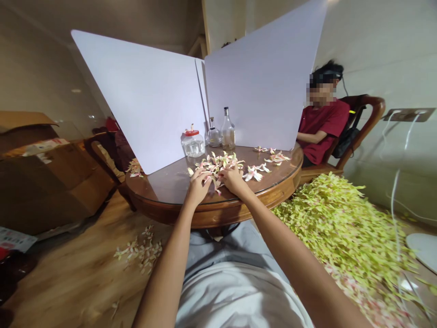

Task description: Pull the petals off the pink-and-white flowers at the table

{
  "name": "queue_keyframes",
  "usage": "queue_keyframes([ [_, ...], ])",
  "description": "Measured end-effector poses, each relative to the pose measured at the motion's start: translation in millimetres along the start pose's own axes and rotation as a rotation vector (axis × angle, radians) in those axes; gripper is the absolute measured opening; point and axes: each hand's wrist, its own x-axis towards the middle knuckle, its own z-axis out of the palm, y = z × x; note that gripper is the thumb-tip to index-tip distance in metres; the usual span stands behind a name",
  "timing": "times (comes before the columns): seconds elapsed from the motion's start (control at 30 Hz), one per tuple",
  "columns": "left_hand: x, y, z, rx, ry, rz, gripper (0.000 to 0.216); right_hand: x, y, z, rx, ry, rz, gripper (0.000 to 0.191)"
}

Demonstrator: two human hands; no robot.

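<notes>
A heap of pale pink-and-cream flowers (221,160) with long petals lies on the round wooden table (167,184), which has a glass top. At the near left of the heap, my left hand (198,183) is closed, with its fingertips pinched on a flower. Just beside it, my right hand (234,180) has its fingers curled on a flower at the heap's front edge. The fingertips of both hands are partly hidden among petals. To the right of my right hand lies a loose white-and-pink flower cluster (253,173).
Behind the heap stand a red-lidded jar (194,145), and two glass bottles (228,132). White panels (259,86) screen the table's back. A co-worker (324,127) sits at the right. A large yellow-green petal pile (341,223) covers the floor; fallen flowers (141,250) lie left. Cardboard boxes (58,182) stand farther left.
</notes>
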Motion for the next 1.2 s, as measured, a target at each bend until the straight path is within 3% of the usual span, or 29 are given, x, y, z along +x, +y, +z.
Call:
queue_keyframes([
  [0.2,1,5,0,0.027,-0.083,0.095,0.027,4,-6,-11,0.153,0.106,-0.146,0.012],
  [0.27,1,5,0,0.049,-0.065,0.076,0.033,4,-7,-13,0.213,0.132,-0.182,0.011],
  [0.47,-1,8,-4,0.099,0.009,0.021,0.01,3,-6,-9,0.334,0.179,-0.208,0.019],
  [0.6,-1,10,-7,0.118,0.069,-0.005,0.011,7,-3,-4,0.366,0.184,-0.202,0.024],
  [0.83,-3,7,-7,0.152,0.114,0.014,0.024,9,-3,-5,0.291,0.156,-0.234,0.022],
  [1.2,-5,8,-5,0.201,0.033,0.089,0.022,6,-2,3,0.151,0.06,-0.235,0.023],
])
